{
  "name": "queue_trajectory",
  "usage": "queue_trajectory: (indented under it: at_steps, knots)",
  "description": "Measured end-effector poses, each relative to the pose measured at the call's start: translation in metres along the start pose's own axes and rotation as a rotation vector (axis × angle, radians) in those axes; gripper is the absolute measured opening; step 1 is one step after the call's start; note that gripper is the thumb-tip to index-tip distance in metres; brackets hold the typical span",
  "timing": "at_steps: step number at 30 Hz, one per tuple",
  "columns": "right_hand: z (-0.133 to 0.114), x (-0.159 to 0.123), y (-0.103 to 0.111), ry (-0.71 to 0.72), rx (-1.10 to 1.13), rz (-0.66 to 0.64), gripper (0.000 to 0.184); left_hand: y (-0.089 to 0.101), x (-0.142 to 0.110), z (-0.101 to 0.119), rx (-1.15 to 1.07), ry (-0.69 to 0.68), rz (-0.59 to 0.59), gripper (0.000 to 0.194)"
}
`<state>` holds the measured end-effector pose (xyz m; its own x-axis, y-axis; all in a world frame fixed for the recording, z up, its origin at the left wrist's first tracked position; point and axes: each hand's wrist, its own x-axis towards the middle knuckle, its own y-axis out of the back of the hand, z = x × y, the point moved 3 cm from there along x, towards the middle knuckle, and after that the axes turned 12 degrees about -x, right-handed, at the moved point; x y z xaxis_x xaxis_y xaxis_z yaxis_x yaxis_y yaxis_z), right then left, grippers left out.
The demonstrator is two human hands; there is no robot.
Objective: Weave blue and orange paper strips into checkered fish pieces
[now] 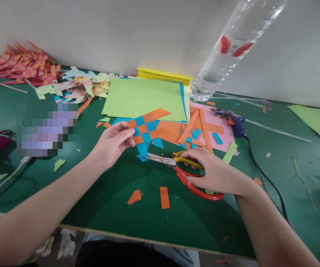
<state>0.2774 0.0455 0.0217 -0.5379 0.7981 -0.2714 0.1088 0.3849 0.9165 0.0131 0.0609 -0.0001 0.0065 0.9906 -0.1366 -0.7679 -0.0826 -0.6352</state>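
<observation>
My left hand (114, 141) pinches a woven paper fish (144, 128) made of orange and blue strips, held above the green table. Its strip ends stick out to the right and downward. In my right hand (210, 167) is a pair of scissors (167, 161) with one red and one yellow handle. The blade tips reach the lowest blue strip of the weave; whether that strip lies between them I cannot make out. On the table below lie an orange paper rectangle (165, 197) and an irregular orange scrap (135, 197).
Green paper sheets (146, 98) are stacked behind my hands. A clear bottle (232, 52) stands at the back. Loose orange strips (195, 124) lie on pink paper. Right of them is a glue gun (238, 124) with a black cord. Woven paper pieces (23, 66) are piled far left.
</observation>
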Motion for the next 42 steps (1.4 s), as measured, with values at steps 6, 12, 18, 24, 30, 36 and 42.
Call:
queue_trajectory:
  at_steps: [6, 12, 18, 24, 30, 36, 42]
  knots:
    - [-0.001, 0.001, 0.001, 0.002, 0.025, -0.024, 0.041, -0.001, -0.001, -0.002, 0.012, 0.02, -0.029, 0.017]
    - [0.002, 0.001, 0.0, 0.001, 0.007, -0.027, 0.046, -0.001, -0.001, 0.0, 0.039, 0.016, -0.009, 0.016]
    - [0.004, 0.001, 0.001, 0.018, 0.003, -0.015, 0.042, 0.0, -0.001, 0.0, 0.044, 0.004, -0.021, 0.016]
    - [0.005, 0.001, -0.001, 0.045, 0.021, 0.013, 0.04, 0.003, 0.0, 0.001, 0.05, -0.018, 0.021, 0.017]
    - [0.005, -0.001, 0.0, 0.049, 0.024, 0.05, 0.037, 0.009, 0.002, 0.0, 0.18, -0.005, 0.124, 0.012]
    - [0.009, -0.001, 0.007, 0.043, 0.133, 0.182, 0.035, 0.015, 0.005, 0.0, 0.251, 0.003, 0.137, 0.01]
    - [0.038, 0.006, 0.01, -0.208, 0.356, 0.636, 0.036, 0.012, 0.001, -0.001, 0.321, 0.09, 0.112, 0.019]
